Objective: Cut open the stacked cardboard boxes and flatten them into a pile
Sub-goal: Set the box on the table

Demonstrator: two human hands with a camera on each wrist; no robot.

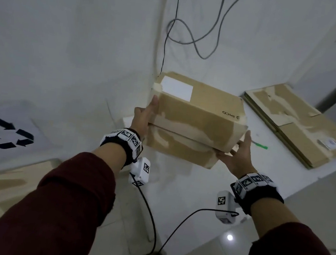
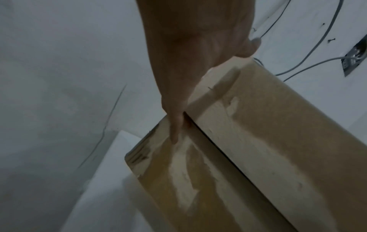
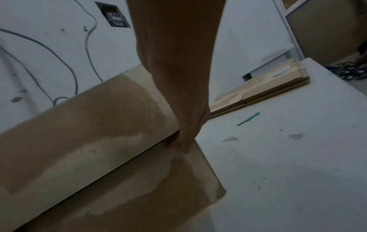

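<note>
Two taped brown cardboard boxes are stacked at the table's corner. The upper box [image 1: 199, 110] [image 2: 278, 117] [image 3: 79, 125], with a white label, sits tilted on the lower box [image 1: 179, 150] [image 2: 198, 188] [image 3: 158, 196]. My left hand [image 1: 143, 115] [image 2: 188, 55] presses flat against the upper box's left end, thumb lying along the seam. My right hand [image 1: 238, 153] [image 3: 178, 78] cups the right end, its fingertips hooked into the gap under the upper box. A green-handled knife [image 1: 259, 145] [image 3: 249, 118] lies on the table to the right of the boxes.
A pile of flattened cardboard [image 1: 298, 123] [image 3: 268, 87] lies at the back right of the white table [image 1: 263, 172]. Another taped box [image 1: 11, 188] sits low at the left under a recycling sign [image 1: 7, 134]. Cables [image 1: 185, 39] hang on the wall behind.
</note>
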